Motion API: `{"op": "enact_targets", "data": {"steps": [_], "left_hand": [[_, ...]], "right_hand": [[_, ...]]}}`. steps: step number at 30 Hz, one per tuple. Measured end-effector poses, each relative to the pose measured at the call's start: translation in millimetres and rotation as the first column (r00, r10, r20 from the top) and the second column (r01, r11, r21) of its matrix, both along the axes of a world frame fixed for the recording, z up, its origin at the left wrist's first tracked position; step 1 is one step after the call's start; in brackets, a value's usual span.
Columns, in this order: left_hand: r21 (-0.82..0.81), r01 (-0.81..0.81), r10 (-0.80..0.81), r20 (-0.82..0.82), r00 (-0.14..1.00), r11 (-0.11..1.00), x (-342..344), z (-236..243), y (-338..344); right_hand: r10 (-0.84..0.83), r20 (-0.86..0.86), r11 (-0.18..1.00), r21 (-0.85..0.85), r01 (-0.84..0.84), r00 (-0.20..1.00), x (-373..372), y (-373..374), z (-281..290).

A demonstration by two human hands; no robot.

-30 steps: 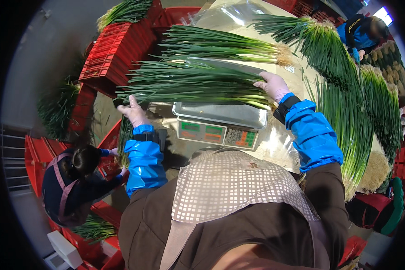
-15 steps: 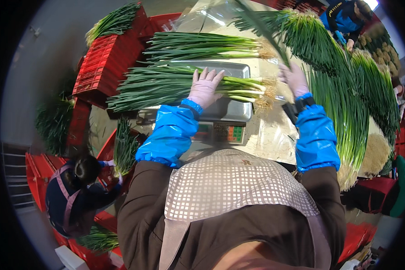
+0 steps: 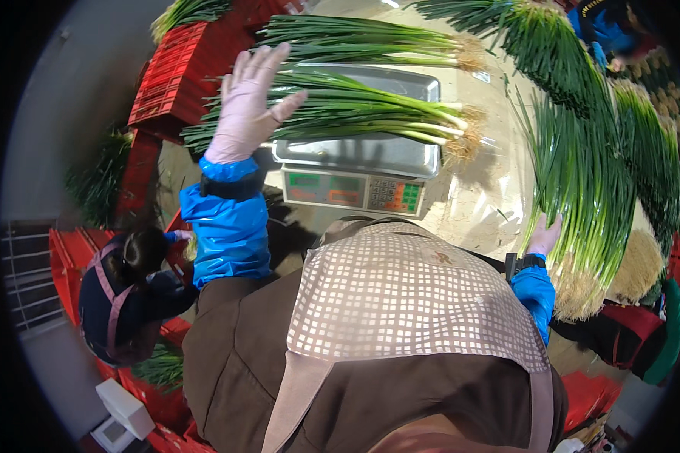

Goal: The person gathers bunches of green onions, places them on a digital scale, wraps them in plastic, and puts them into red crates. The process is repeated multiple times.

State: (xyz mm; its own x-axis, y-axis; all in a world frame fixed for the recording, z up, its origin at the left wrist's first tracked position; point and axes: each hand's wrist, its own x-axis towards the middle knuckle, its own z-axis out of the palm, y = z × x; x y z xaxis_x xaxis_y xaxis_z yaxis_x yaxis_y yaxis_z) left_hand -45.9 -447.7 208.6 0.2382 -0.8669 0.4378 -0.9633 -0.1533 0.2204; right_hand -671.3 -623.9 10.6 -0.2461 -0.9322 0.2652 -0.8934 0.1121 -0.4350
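A bundle of green onions [image 3: 355, 109] lies across the steel pan of a weighing scale [image 3: 370, 157] in front of me. My left hand [image 3: 251, 102], in a pale glove and blue sleeve cover, is lifted over the leafy end of that bundle with its fingers spread and nothing in it. My right hand [image 3: 542, 235] is low on the right, pushed against a big pile of green onions [image 3: 582, 174]. Leaves hide its fingers, so I cannot see whether it grips any.
A second bundle of green onions [image 3: 363, 41] lies behind the scale. Red crates [image 3: 177, 68] are stacked at the left. A co-worker [image 3: 128, 287] crouches at lower left among more crates, and another person [image 3: 604, 30] is at the far right. A small white device [image 3: 121, 411] sits at the bottom left.
My left hand has lifted off the bundle on the scale and opened wide. My right hand has dropped from the root ends near the scale down to the pile at my right.
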Motion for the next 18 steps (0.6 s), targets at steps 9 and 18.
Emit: {"op": "enact_targets", "data": {"steps": [9,18], "left_hand": [[0.058,-0.031,0.029,0.041,0.999,0.998,-22,28,23],[0.175,0.238,-0.235,-0.038,0.971,0.955,-73,-22,-49]], "right_hand": [[0.384,0.591,0.901,-0.074,-0.427,0.709,124,-71,54],[0.462,0.723,0.712,0.043,-0.701,0.514,244,-95,53]]}}
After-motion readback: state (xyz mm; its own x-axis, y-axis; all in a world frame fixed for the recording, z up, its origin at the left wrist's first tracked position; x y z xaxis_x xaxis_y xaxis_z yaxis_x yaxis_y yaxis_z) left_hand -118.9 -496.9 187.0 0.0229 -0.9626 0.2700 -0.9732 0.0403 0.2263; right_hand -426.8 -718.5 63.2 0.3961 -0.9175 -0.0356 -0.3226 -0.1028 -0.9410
